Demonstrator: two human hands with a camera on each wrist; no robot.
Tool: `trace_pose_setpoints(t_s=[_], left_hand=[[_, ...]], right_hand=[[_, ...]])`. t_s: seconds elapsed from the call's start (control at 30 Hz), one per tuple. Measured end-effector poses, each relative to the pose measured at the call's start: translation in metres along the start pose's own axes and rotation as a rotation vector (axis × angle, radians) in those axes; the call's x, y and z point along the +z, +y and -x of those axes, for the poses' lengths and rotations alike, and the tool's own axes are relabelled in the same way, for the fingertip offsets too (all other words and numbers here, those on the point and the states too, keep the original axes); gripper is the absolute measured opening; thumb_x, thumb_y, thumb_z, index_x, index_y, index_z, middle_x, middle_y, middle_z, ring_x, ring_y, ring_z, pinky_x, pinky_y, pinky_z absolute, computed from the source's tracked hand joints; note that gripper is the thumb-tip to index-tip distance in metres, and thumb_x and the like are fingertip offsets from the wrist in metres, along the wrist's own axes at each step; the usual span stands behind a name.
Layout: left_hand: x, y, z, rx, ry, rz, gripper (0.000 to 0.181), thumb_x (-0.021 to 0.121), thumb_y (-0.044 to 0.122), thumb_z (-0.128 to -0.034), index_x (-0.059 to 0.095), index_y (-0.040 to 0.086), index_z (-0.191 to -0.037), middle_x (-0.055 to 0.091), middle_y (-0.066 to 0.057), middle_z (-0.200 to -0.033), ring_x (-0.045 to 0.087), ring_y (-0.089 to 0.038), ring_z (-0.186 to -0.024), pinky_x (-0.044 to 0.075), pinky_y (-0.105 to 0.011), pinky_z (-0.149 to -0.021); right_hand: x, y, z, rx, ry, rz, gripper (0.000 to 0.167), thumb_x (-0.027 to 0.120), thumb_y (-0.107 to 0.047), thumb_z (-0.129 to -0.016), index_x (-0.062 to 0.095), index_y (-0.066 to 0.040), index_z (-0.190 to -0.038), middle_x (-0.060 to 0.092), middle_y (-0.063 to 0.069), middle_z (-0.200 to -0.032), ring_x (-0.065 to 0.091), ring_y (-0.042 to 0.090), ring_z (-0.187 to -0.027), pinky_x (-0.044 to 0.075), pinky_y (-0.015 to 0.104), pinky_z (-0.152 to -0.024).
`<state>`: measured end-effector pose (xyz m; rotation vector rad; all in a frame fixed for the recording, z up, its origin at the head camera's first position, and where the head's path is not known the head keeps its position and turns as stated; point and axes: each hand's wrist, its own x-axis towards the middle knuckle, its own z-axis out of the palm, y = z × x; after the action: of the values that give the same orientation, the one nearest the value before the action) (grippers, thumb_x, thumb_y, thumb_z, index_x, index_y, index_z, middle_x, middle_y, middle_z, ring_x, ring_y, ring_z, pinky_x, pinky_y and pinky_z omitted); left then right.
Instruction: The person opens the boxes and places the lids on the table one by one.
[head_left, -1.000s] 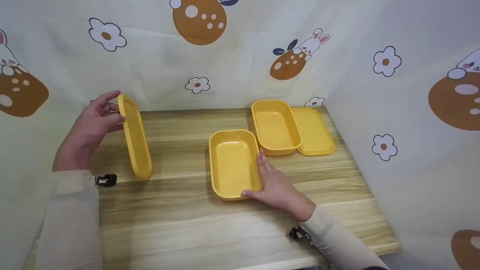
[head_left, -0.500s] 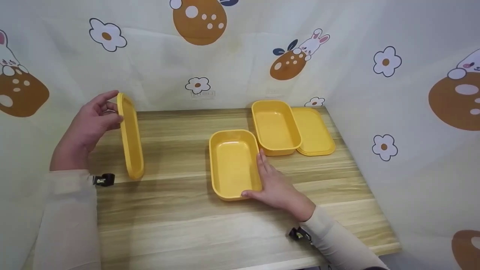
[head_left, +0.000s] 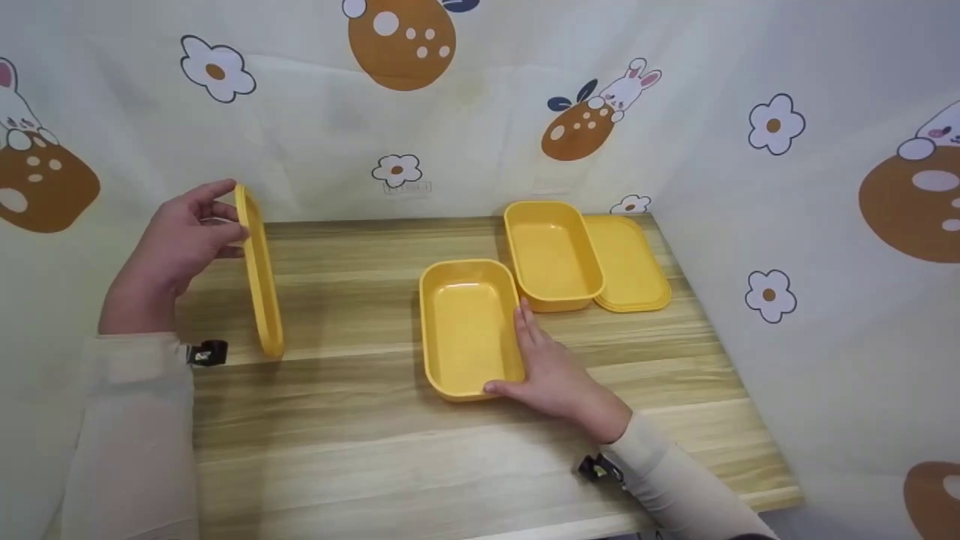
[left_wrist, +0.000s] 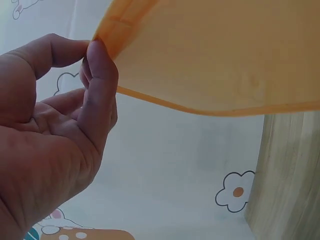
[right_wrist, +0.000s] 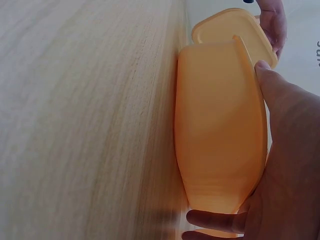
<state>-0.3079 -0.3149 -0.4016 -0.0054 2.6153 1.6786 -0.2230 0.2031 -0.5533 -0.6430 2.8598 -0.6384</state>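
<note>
At the left of the head view, my left hand (head_left: 180, 238) pinches a yellow lid (head_left: 259, 277) by its edge. The lid stands nearly on edge above the table, seen almost side-on; the left wrist view shows thumb and fingers at one corner of the lid (left_wrist: 210, 60). My right hand (head_left: 562, 384) holds an open yellow food container (head_left: 469, 334) on the table, with the thumb on its near rim and fingers along its right side. In the right wrist view the hand spans the outside of the container (right_wrist: 220, 120).
A second open yellow container (head_left: 555, 255) stands behind and to the right, close beside the first. Another yellow lid (head_left: 636, 262) lies flat, its left part hidden by that container. Patterned cloth walls (head_left: 465, 127) border the wooden table (head_left: 360, 450).
My left hand has shifted slightly left, and the lid has turned more edge-on, its lower end swinging left. The right hand and the containers have stayed in place.
</note>
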Motion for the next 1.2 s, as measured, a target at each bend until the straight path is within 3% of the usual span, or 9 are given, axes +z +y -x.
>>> trace_pose_setpoints(t_s=[0.27,0.6,0.77,0.9,1.07,1.2], left_hand=[[0.0,0.01,-0.004,0.01,0.012,-0.147,0.081,0.059,0.003,-0.1036,0.022,0.005,-0.176,0.052,-0.013,-0.13,0.064,-0.006,-0.096,0.065,-0.024,-0.078],[0.002,0.018,-0.016,0.005,0.005,-0.264,0.081,0.059,0.004,-0.1042,0.02,0.0,-0.175,0.052,-0.023,-0.134,0.065,-0.026,-0.103,0.062,-0.021,-0.074],[0.004,0.022,-0.025,0.017,0.023,-0.345,0.08,0.061,0.004,-0.1024,0.024,-0.001,-0.174,0.053,-0.025,-0.132,0.068,-0.025,-0.093,0.056,-0.018,-0.068],[0.006,0.025,-0.031,0.025,0.038,-0.443,0.072,0.062,0.007,-0.1015,0.036,-0.004,-0.167,0.056,-0.022,-0.119,0.065,-0.026,-0.085,0.051,-0.026,-0.068],[0.01,0.027,-0.038,0.008,0.035,-0.491,0.06,0.06,0.01,-0.1034,0.043,-0.006,-0.159,0.054,-0.023,-0.114,0.055,-0.04,-0.101,0.052,-0.043,-0.081],[0.014,0.025,-0.044,0.011,0.026,-0.51,0.057,0.06,0.01,-0.1033,0.046,-0.007,-0.155,0.055,-0.027,-0.116,0.055,-0.043,-0.104,0.052,-0.051,-0.086]], right_hand=[[-0.001,0.0,0.0,0.0,-0.009,0.006,0.139,0.068,-0.086,-0.089,0.0,-0.001,-0.175,-0.009,0.015,-0.183,0.025,0.047,-0.163,0.035,0.062,-0.127],[-0.002,-0.001,0.001,-0.005,-0.012,-0.004,0.139,0.069,-0.085,-0.089,-0.002,-0.001,-0.175,-0.01,0.016,-0.183,0.022,0.047,-0.164,0.031,0.061,-0.128],[-0.003,-0.001,0.002,-0.004,-0.018,0.003,0.14,0.065,-0.088,-0.089,-0.002,0.0,-0.175,-0.01,0.016,-0.183,0.023,0.046,-0.164,0.032,0.06,-0.128],[-0.003,-0.001,0.002,0.0,-0.024,0.016,0.139,0.063,-0.09,-0.09,-0.002,0.0,-0.174,-0.01,0.016,-0.183,0.025,0.047,-0.163,0.034,0.061,-0.127],[-0.003,-0.001,0.002,-0.001,-0.018,0.015,0.138,0.063,-0.089,-0.09,0.0,0.0,-0.175,-0.009,0.016,-0.183,0.026,0.048,-0.162,0.034,0.062,-0.127],[-0.003,-0.002,0.002,0.001,-0.014,0.017,0.139,0.064,-0.089,-0.09,0.0,-0.001,-0.175,-0.008,0.016,-0.183,0.027,0.048,-0.162,0.036,0.063,-0.126]])
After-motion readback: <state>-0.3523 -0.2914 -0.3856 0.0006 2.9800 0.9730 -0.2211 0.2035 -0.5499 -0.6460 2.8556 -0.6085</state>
